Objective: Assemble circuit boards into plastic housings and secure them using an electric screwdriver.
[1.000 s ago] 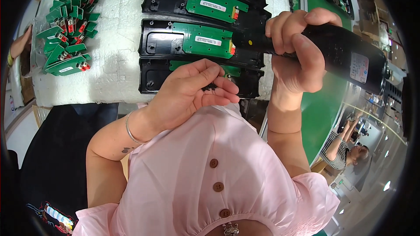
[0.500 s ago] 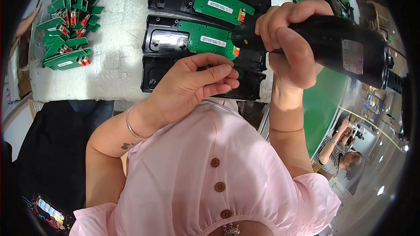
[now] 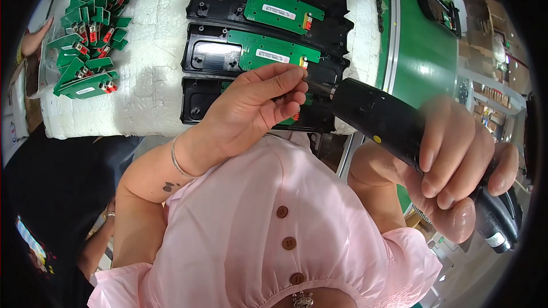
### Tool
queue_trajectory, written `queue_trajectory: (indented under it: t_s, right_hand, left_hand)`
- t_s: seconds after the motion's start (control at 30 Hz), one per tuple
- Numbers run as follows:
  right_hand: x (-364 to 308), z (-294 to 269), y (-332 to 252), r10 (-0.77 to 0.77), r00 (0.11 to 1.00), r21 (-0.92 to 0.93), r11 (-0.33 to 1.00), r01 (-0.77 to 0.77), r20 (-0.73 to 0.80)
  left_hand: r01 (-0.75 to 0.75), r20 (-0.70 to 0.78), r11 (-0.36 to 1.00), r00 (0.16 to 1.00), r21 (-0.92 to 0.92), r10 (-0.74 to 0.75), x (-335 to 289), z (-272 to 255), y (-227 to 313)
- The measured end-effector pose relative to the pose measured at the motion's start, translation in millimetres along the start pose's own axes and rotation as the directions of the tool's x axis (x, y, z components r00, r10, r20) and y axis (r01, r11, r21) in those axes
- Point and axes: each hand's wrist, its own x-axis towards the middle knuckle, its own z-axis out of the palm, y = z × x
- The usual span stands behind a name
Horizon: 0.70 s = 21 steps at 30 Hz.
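Right hand (image 3: 456, 165) clamped on black electric screwdriver (image 3: 394, 125). Left hand (image 3: 257, 108), fingers pinched together at its bit, hovers over nearest black plastic housing (image 3: 200, 102) with green circuit board (image 3: 274, 51) on white foam-covered counter (image 3: 148, 74).

pile of green circuit boards (image 3: 85, 51), white foam mat (image 3: 154, 68), green conveyor belt (image 3: 425, 51)

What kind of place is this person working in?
Probably an electronics assembly line: black plastic housings fitted with green circuit boards lie in a row, loose boards are piled nearby, and the right hand grips a powered screwdriver.
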Motion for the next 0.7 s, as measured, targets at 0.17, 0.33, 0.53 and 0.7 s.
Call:
queue_trajectory:
  t_s: [0.17, 0.33, 0.53, 0.7]
  right_hand:
    - [-1.4, 4.5, 4.4, -0.005, 0.995, -0.022, 1.0, 0.002, -0.104]
    - [-3.1, 0.8, 6.9, -0.004, 0.999, -0.053, 0.999, 0.002, -0.043]
    - [-2.7, 1.2, 8.7, 0.009, 0.997, -0.021, 1.0, -0.011, -0.078]
    - [4.6, -2.4, 56.8, -0.068, 0.946, -0.174, 0.985, 0.012, -0.316]
  left_hand:
    - [-0.008, -0.009, 0.998, 1.0, 0.062, 0.009, 0.7, 0.8, -1.6]
    - [0.053, -0.029, 0.997, 0.998, 0.056, -0.052, -2.0, -0.4, -2.5]
    - [-0.052, 0.044, 0.98, 0.998, 0.194, 0.044, -0.2, -4.0, 0.7]
    - [0.054, -0.004, 0.998, 0.999, -0.027, -0.054, -1.9, 9.9, 1.0]
